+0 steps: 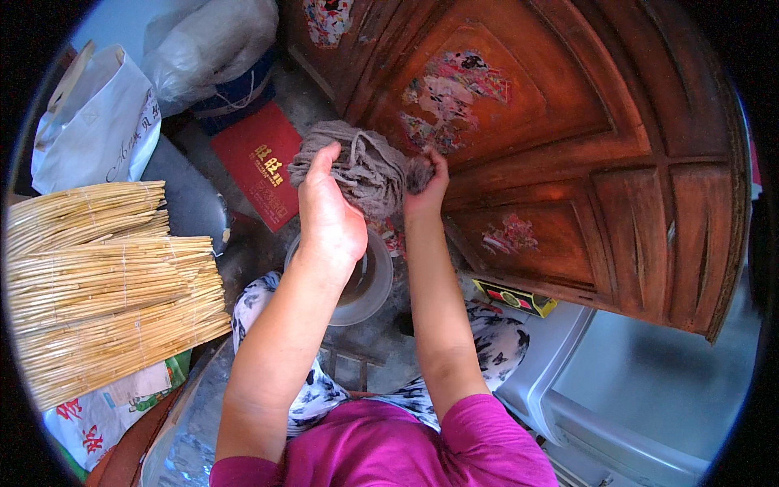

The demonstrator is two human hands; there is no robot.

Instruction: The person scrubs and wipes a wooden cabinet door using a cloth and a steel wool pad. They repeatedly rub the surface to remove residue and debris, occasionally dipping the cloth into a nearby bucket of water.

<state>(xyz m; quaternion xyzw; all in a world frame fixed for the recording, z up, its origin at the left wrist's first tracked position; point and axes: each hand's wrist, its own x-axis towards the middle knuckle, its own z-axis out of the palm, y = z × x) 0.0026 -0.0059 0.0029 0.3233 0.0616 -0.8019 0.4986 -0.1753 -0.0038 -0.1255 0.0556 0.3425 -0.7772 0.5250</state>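
Note:
A bunched grey-brown rag (pixel 357 162) hangs in folds between my two hands, in front of a dark red-brown wooden panelled door (pixel 560 166). My left hand (pixel 329 211) cups the rag from its near side, thumb up along the folds. At the rag's right end, my right hand (pixel 432 188) has its fingers curled round a small dark tuft of it. Torn scraps of coloured paper (pixel 454 89) cling to the door just beyond my right hand. Below my forearms stands a round translucent basin (pixel 380 284), partly hidden by my left wrist; murky liquid seems to lie in it.
Bundles of straw-coloured reed stalks (pixel 114 284) lie at the left. Behind them are a white paper bag (pixel 101 122) and a dark blue bucket (pixel 239 93) with clear plastic on it. A red sheet (pixel 260 166) lies on the floor. A translucent plastic bin (pixel 568 357) stands right, by a yellow-black box (pixel 515 297).

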